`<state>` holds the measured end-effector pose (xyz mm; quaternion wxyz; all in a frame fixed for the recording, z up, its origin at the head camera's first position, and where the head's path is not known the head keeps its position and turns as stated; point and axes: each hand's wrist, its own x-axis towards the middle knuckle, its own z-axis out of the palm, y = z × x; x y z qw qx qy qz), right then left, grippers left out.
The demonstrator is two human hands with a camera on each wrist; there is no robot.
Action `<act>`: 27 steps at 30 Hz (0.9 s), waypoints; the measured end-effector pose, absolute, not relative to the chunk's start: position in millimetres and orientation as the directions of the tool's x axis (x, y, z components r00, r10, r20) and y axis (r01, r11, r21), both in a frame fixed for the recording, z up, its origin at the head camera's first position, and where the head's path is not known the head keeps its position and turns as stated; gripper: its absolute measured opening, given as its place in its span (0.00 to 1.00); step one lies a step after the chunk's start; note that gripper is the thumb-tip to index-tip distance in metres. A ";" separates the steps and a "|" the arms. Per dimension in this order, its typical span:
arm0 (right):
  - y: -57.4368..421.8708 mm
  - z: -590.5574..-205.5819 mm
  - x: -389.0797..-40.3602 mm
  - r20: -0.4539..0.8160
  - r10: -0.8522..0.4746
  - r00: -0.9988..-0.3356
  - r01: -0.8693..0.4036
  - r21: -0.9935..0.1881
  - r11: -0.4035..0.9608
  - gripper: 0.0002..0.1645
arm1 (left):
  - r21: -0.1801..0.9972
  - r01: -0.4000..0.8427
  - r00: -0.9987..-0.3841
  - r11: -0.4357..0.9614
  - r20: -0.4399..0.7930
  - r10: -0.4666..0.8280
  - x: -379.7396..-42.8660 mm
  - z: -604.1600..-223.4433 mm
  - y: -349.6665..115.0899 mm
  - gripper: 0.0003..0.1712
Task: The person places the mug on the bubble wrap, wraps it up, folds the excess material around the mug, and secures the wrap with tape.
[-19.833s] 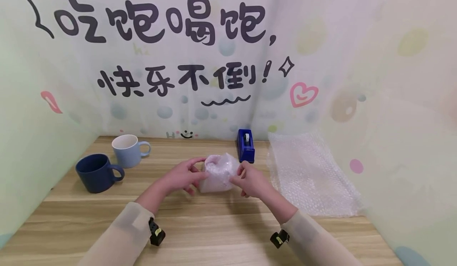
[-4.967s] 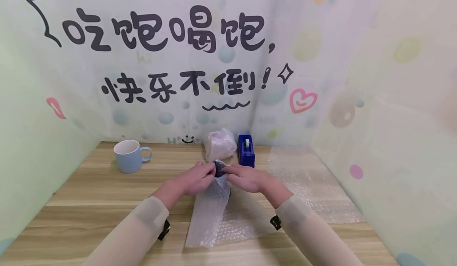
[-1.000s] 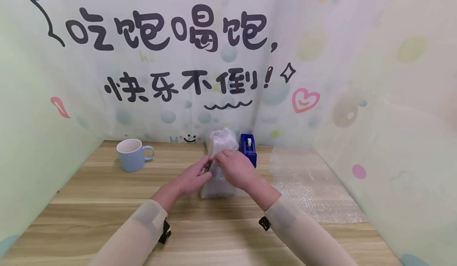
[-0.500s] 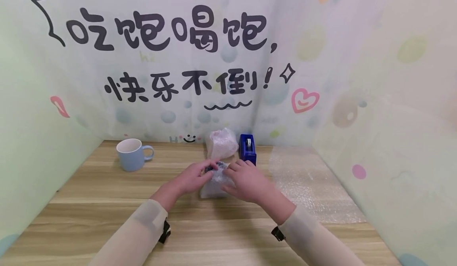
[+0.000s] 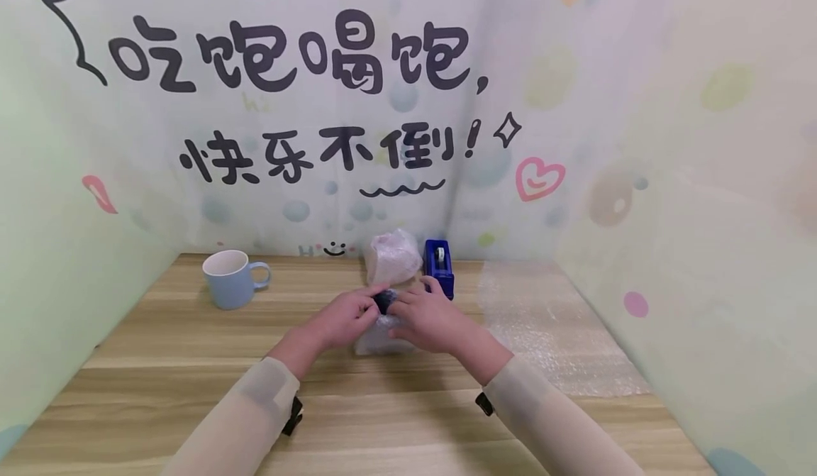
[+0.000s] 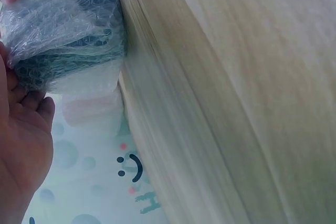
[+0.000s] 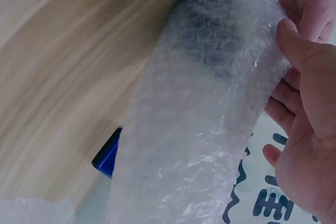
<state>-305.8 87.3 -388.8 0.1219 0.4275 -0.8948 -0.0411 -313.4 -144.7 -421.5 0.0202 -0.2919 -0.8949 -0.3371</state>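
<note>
A dark blue mug [image 5: 384, 301], covered in bubble wrap [image 5: 381, 340], stands at the middle of the table. Its dark opening still shows between the hands in the head view. My left hand [image 5: 340, 320] holds the mug from the left, with fingers behind the wrap [image 6: 65, 40] in the left wrist view. From the right, my right hand [image 5: 439, 322] has its thumb on the edge of the wrap and its fingers on the far side. A wide band of wrap [image 7: 181, 135] runs down from the mug in the right wrist view.
Behind the mug sits a pinkish-white bubble-wrapped bundle [image 5: 392, 257], beside a blue tape dispenser [image 5: 439, 270]. A light blue mug [image 5: 231, 282] stands at the back left. Flat bubble wrap sheets [image 5: 549, 338] lie on the right. A printed curtain [image 5: 287, 213] hangs along the table's back edge.
The dark mug, bare at the left 19.8 s ago, is now wrapped at the middle; the first bundle went to the back. The loose wrap is folded up. My right hand has shifted over the opening.
</note>
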 end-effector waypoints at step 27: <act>101.2 -389.5 -323.2 0.302 -0.753 -0.584 -0.799 -0.049 0.600 0.18 | 0.652 0.499 -0.838 0.571 0.194 0.510 -310.1 -425.3 -151.1 0.15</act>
